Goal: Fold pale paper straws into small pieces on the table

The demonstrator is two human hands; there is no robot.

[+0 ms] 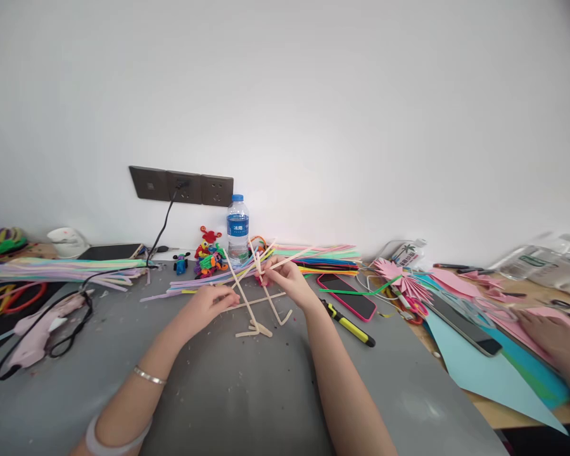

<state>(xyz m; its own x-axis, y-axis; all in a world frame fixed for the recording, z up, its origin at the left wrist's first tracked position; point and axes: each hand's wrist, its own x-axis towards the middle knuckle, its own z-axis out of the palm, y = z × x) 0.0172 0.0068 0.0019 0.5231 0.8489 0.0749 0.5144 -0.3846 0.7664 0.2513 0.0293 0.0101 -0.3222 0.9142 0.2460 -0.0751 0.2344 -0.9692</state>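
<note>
My right hand [287,278] pinches a cream pipe cleaner [297,256] between thumb and fingertips, beside the upper part of a bent-up strand. My left hand [216,301] is to the left with its fingers curled together; its fingertips come close to a slanting cream pipe cleaner [241,282], and what they hold, if anything, is hidden. That slanting piece ends low in a folded foot [261,329] above the grey tabletop [237,392]. Another strand has a hooked lower end [284,318] near my right wrist.
Behind my hands stand a water bottle [238,228] and small colourful pipe-cleaner figures [209,256]. A yellow-black utility knife [349,323] and a pink-cased phone [349,296] lie right. A pink glue gun [42,335] with cable lies left. Another person's hand [546,332] rests on paper far right.
</note>
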